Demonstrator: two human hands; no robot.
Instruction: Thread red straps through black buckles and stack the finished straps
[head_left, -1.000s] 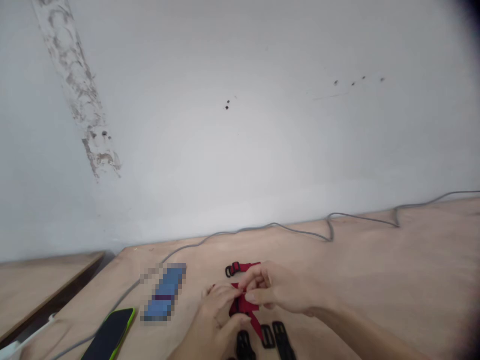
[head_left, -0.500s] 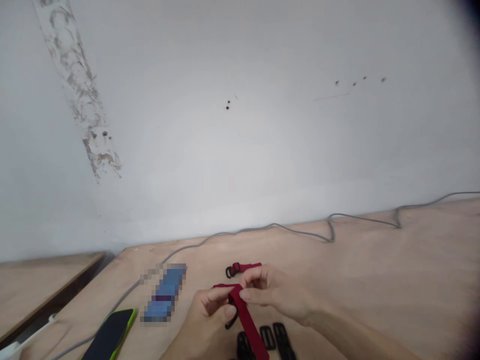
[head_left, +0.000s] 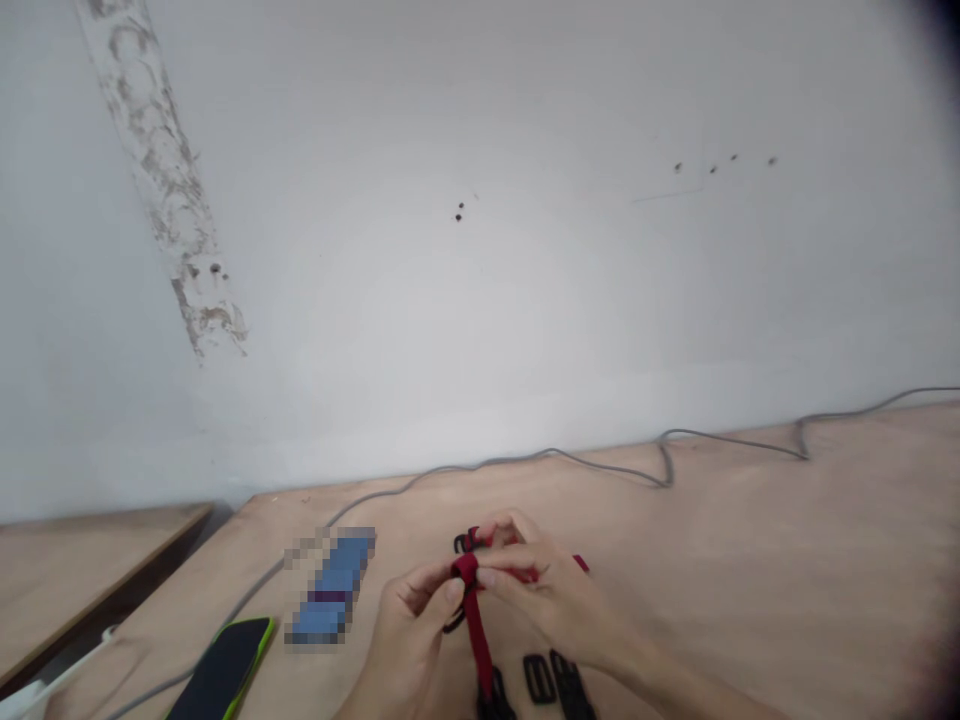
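Both hands meet at a narrow red webbing strap (head_left: 478, 645), folded over at its top. My left hand (head_left: 409, 615) pinches the fold between thumb and forefinger, beside a black plastic buckle (head_left: 453, 623) that the fingers partly hide. My right hand (head_left: 547, 595) grips the same strap from the right, thumb against the fold. Red webbing also shows beyond its knuckles. The strap's lower end hangs over a dark buckle piece (head_left: 495, 698). Just behind the hands lies a second red strap with a black buckle (head_left: 466, 541), partly covered by my right fingers.
A black slider buckle (head_left: 538, 679) and another black buckle piece (head_left: 572, 688) lie near the front edge of view. To the left are a phone (head_left: 221, 672) in a green case and a pixelated blue item (head_left: 334, 590). A grey cable (head_left: 420, 478) runs along the wall.
The red strap has been folded further; its long tail no longer slants down to the right, and a red end now shows right of my right hand. My right fingers have moved closer around the fold.
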